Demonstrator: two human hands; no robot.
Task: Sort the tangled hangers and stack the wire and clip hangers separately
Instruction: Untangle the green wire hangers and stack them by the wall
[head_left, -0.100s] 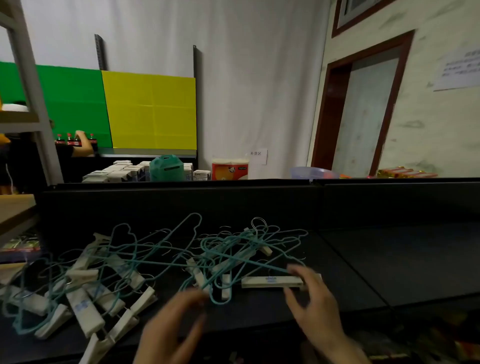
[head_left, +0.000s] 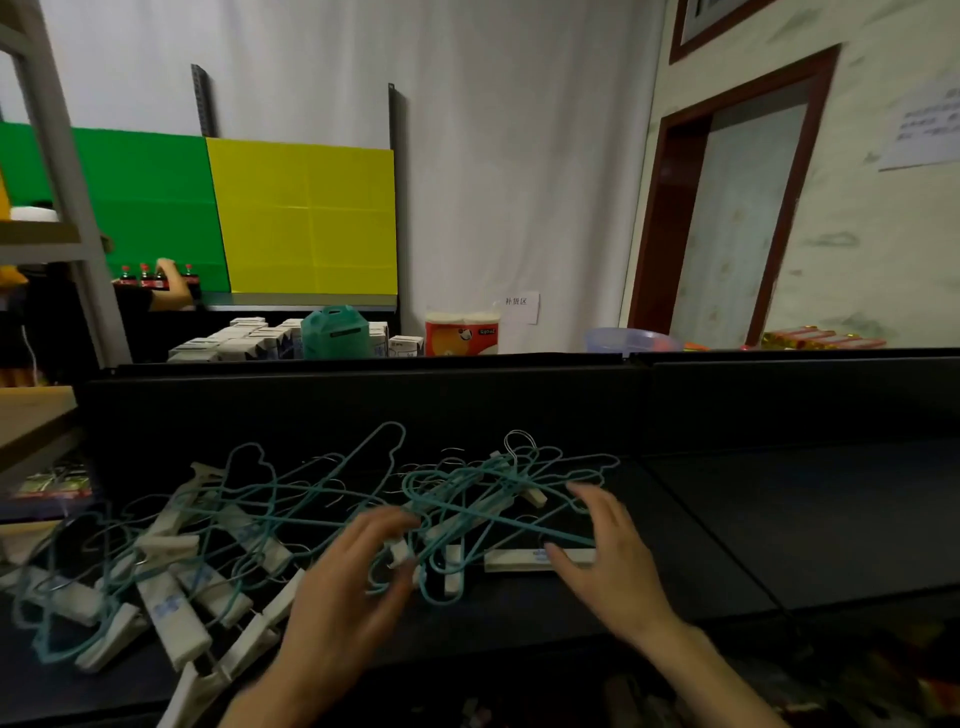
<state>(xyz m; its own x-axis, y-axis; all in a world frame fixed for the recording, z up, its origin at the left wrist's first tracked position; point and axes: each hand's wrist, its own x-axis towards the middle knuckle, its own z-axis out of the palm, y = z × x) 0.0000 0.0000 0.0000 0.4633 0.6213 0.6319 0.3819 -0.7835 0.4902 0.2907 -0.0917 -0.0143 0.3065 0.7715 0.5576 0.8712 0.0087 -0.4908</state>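
A tangle of teal wire hangers (head_left: 322, 499) and white clip hangers (head_left: 171, 608) lies across the left and middle of a black shelf (head_left: 779, 519). My left hand (head_left: 348, 587) reaches into the middle of the tangle with its fingers spread, fingertips among the teal wires and a small white clip (head_left: 400, 553). My right hand (head_left: 613, 561) hovers open over the right end of the pile, its fingers above a long white clip bar (head_left: 514, 561) and a teal wire. Neither hand clearly grips anything.
The black shelf has a raised back wall (head_left: 363, 400); its right half is bare. A metal rack (head_left: 62, 218) stands at left. Behind are boxes, a teal container (head_left: 335, 332), tissue rolls (head_left: 462, 330), another person's arm by bottles (head_left: 171, 283), and a door (head_left: 727, 218).
Both hands have moved forward into the pile: the left hand reached further among the wires, the right slid up over the white clip bar.
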